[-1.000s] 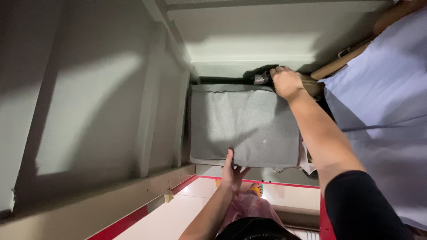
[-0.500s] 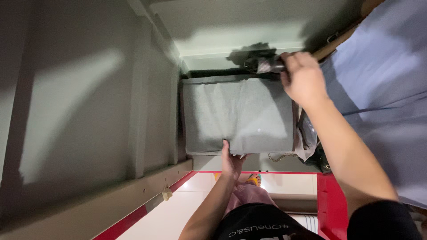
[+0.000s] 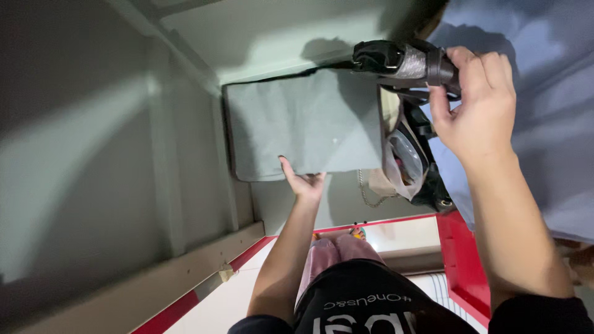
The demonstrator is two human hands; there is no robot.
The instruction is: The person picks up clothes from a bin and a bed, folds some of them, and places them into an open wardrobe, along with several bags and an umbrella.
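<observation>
While the right hand (image 3: pixel 479 108) has its fingers curled tight around the dark strap (image 3: pixel 402 62) of a black bag (image 3: pixel 411 154), the left hand (image 3: pixel 301 180) lies open, palm and spread fingers pressed flat against the near edge of a grey fabric box (image 3: pixel 303 124). That box sits inside a pale green cabinet (image 3: pixel 185 142), its far edge against the cabinet's back wall and its left side close to the inner frame.

Judging by how things lie, the bag looks only partly out of the cabinet: its strap is raised at the grip, above the box's far right corner, while the body of the bag hangs down below the gripping fingers, wedged between the box's right side and a pale blue cloth (image 3: pixel 544 124). A thin chain (image 3: pixel 365 195) dangles from the bag's lower end, just right of the flat left palm. The bag's body has yet to come clear of the box, which appears to be held steady in its place.

As for lie, the bag's long axis runs from the grip down toward the person, its open mouth turned toward the box. The strap runs crosswise, pointing from the gripping fingers off to the left over the box's top edge. The box's long sides run left to right.
</observation>
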